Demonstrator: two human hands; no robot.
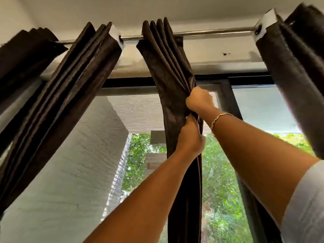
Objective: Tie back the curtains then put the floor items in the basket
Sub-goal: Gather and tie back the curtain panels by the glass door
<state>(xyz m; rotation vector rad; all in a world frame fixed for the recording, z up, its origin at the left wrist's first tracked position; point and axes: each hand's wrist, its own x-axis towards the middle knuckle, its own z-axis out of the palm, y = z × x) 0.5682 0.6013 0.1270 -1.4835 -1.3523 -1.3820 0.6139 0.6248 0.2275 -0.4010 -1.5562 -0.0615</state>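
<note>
A dark brown curtain panel (172, 88) hangs gathered from a metal rod (215, 32) in the middle of the window. My right hand (199, 100), with a bracelet at the wrist, grips the bunched folds high up on the panel's right edge. Just below it, my left hand (190, 137) grips the same gathered panel. The fingers of both hands are curled into the fabric. No tie-back is clearly visible; a thin pale strand shows between the hands. The floor, its items and the basket are out of view.
Another brown curtain bunch (73, 88) hangs at the left and a third (294, 76) at the right on the same rod. Behind them is a black-framed window (235, 106) with a mesh screen, a neighbouring wall and greenery outside. The ceiling is close above.
</note>
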